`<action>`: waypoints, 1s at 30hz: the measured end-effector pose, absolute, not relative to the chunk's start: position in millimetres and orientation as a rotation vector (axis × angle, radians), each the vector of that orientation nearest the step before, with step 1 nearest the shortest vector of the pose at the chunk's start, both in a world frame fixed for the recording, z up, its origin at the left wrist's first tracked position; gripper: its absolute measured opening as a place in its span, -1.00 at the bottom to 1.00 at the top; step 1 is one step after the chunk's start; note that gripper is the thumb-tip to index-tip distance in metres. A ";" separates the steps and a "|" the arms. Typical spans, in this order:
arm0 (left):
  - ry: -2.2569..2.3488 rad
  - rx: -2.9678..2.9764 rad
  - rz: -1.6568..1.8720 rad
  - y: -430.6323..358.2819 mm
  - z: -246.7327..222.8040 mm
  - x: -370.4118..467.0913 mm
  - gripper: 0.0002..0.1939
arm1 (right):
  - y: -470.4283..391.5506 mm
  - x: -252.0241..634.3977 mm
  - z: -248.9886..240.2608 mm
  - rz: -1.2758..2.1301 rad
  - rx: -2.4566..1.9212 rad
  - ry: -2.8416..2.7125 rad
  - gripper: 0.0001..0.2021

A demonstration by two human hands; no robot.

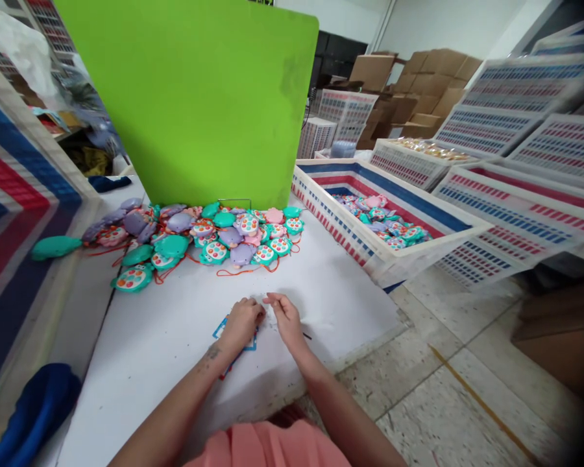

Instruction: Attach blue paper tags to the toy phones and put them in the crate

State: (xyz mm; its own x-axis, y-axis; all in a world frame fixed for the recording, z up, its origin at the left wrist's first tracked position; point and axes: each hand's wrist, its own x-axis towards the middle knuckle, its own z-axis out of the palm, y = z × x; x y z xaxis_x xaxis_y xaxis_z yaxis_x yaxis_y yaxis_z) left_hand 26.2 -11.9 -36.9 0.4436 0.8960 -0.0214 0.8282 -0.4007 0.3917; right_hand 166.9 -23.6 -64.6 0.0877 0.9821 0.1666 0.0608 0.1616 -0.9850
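My left hand [243, 321] is closed with its fingertips pressed together, above the white table. Close beside it, my right hand [283, 314] is in a pinch, thumb and fingers together, facing the left. Whatever lies between the fingers of either hand is too small to make out. Under my left hand and wrist lies a blue, white and red printed item [250, 344], mostly covered. A thin dark stick-like piece [307, 336] sticks out beside my right wrist. Farther back is a pile of turtle-shaped toys [214, 251] in teal, purple and pink, with orange cords.
A green panel [194, 97] stands behind the toys. To the right, a white crate [384, 263] holds more toys, with stacked crates [520, 207] and cardboard boxes [433, 71] beyond. A striped crate wall [19, 162] and a dark blue cloth [41, 408] are at left.
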 end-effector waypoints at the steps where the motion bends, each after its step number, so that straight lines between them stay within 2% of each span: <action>1: 1.471 2.347 0.281 -12.9 -35.6 24.4 -0.76 | -23.0 167.7 -65.8 0.988 -1.170 -1.252 -0.77; 8: 1.385 2.358 0.214 -25.3 -24.7 18.8 -0.86 | -21.8 168.5 -71.0 0.985 -1.141 -1.241 -0.75; 12: 1.422 2.354 0.237 -22.4 -18.2 16.4 -0.82 | -27.0 169.5 -65.4 0.939 -1.181 -1.423 -0.77; 17: 1.502 2.311 0.470 -11.5 -1.4 -11.9 -0.84 | -29.1 173.3 -57.0 0.800 -1.225 -1.755 -0.88; 21: 1.559 2.209 0.611 -10.7 9.4 -42.4 -0.82 | -26.4 175.7 -57.5 0.778 -1.250 -1.661 -0.89; 25: 1.455 2.073 0.448 -21.9 7.5 -50.2 -0.82 | -23.9 172.6 -52.9 1.057 -1.181 -1.247 -0.88; 28: 1.408 2.095 0.270 -33.4 -2.8 -38.5 -0.86 | -23.7 166.8 -39.8 1.344 -0.960 -0.871 -0.85; 30: 1.440 2.150 0.181 -39.4 -10.5 -28.9 -0.81 | -24.4 163.9 -29.4 1.449 -0.836 -0.727 -0.81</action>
